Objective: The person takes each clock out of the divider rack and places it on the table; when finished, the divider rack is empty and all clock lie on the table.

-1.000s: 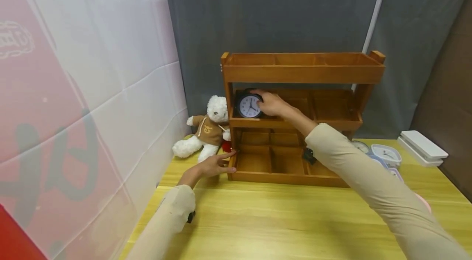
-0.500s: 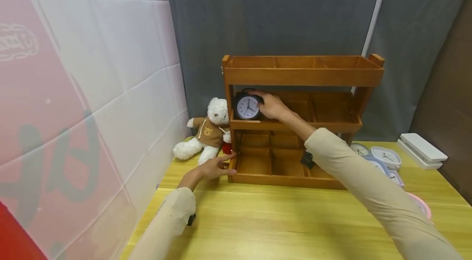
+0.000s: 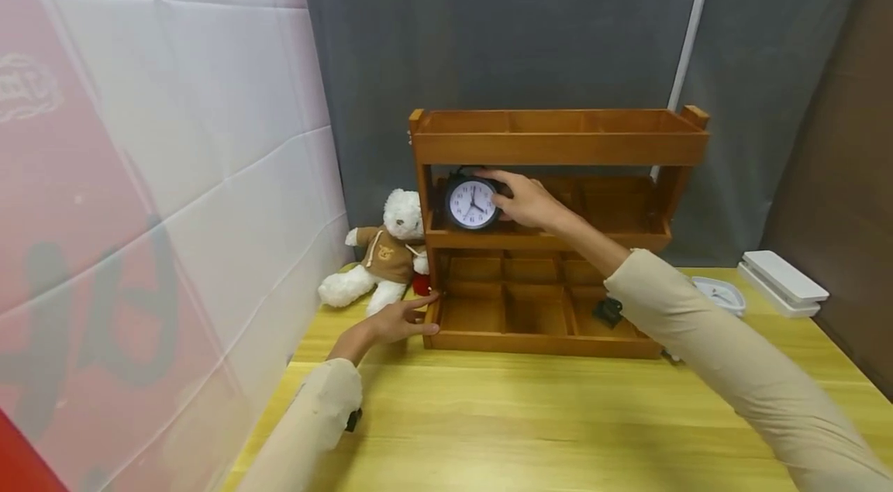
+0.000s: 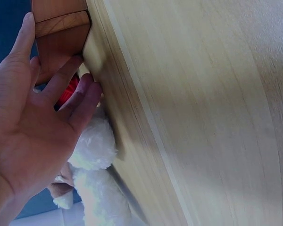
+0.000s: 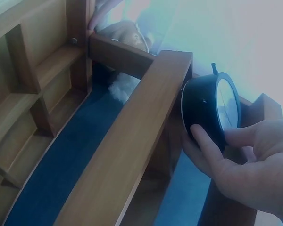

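Note:
My right hand (image 3: 525, 201) grips a round black alarm clock (image 3: 472, 203) by its right side, thumb on the front and fingers behind. The clock's white dial faces forward, at the left end of the middle tier of a brown wooden shelf (image 3: 558, 149). In the right wrist view the clock (image 5: 200, 106) tilts beside the tier's board, pinched at its lower edge. My left hand (image 3: 391, 321) rests against the shelf's lower left corner, thumb at the front and index finger on the side. The left wrist view shows its fingers (image 4: 61, 80) loosely bent beside that corner.
A white teddy bear (image 3: 391, 253) in a brown hoodie sits left of the shelf, with something red (image 3: 422, 284) beside it. On the right lie a white clock (image 3: 718, 294), partly behind my sleeve, and stacked white boxes (image 3: 784, 281). A fabric wall (image 3: 244, 128) stands left.
The clock has shifted slightly right and forward relative to the shelf, still in my right hand. My left hand stays at the corner. My right sleeve now hides more clocks; the view turns slightly right.

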The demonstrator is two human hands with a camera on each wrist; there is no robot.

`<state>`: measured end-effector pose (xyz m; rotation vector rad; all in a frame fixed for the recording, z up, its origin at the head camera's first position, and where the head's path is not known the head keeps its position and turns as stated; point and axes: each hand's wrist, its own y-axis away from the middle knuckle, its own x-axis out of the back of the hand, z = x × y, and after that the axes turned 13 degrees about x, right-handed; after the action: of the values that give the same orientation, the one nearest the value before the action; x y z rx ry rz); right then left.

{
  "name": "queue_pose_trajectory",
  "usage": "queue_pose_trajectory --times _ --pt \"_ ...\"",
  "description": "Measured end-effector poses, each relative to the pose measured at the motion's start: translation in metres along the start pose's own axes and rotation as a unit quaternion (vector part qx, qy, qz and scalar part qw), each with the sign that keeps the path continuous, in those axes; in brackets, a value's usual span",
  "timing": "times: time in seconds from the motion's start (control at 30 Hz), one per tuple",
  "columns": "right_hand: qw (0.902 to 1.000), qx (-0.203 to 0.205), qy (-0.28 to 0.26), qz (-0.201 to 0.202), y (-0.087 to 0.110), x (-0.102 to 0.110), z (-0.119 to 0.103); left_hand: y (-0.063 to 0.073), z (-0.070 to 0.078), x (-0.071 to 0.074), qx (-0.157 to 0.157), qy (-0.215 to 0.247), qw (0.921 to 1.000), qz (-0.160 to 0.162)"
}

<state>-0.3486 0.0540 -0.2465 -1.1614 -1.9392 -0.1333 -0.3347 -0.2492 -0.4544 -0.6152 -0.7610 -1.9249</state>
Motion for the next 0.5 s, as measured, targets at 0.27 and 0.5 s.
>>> queue_pose_trajectory --times 0.27,0.5 --pt "0.9998 0.018 0.004 -0.005 0.021 0.005 0.001 0.002 -0.007 0.004 -0.002 0.002 1.0000 0.003" --pt "0.9996 0.024 -0.003 -0.010 0.039 0.007 0.000 0.005 -0.012 0.008 -0.002 0.007 1.0000 0.000"
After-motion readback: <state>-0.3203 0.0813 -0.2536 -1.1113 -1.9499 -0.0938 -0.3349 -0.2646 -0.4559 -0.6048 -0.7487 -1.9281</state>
